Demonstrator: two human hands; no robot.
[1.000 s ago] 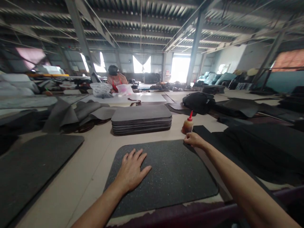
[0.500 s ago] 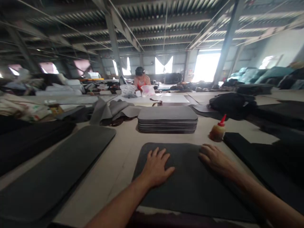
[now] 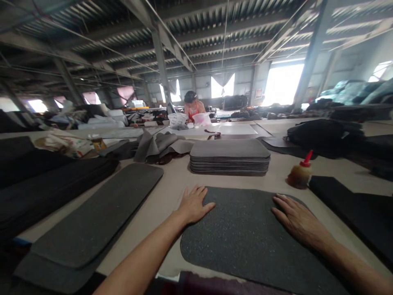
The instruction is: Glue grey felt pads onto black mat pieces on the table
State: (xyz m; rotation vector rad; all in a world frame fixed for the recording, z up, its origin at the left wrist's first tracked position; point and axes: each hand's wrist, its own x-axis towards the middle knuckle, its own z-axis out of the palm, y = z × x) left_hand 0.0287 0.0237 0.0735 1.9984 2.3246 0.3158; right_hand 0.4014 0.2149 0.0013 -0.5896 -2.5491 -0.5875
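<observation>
A dark grey speckled sheet (image 3: 242, 233) with rounded corners lies flat on the pale table (image 3: 166, 196) in front of me. My left hand (image 3: 194, 205) rests with fingers spread over its upper left corner, partly on the table. Toward the upper right edge, my right hand (image 3: 296, 215) lies flat on the sheet, fingers apart and holding nothing. Beyond the sheet is a neat stack of grey rounded panels (image 3: 229, 157). A glue-like bottle (image 3: 300, 174) with a red pointed cap stands on the right.
Long dark grey pieces (image 3: 101, 217) lie overlapping on the left, beside black material (image 3: 46, 188). More black material (image 3: 359, 209) lies at the right edge. Crumpled grey sheets (image 3: 159, 145) are behind. Across the tables, a person (image 3: 194, 107) is near plastic bags.
My left hand has moved left to the sheet's corner, and my right hand has flattened out. The view has shifted, so most things appear farther right.
</observation>
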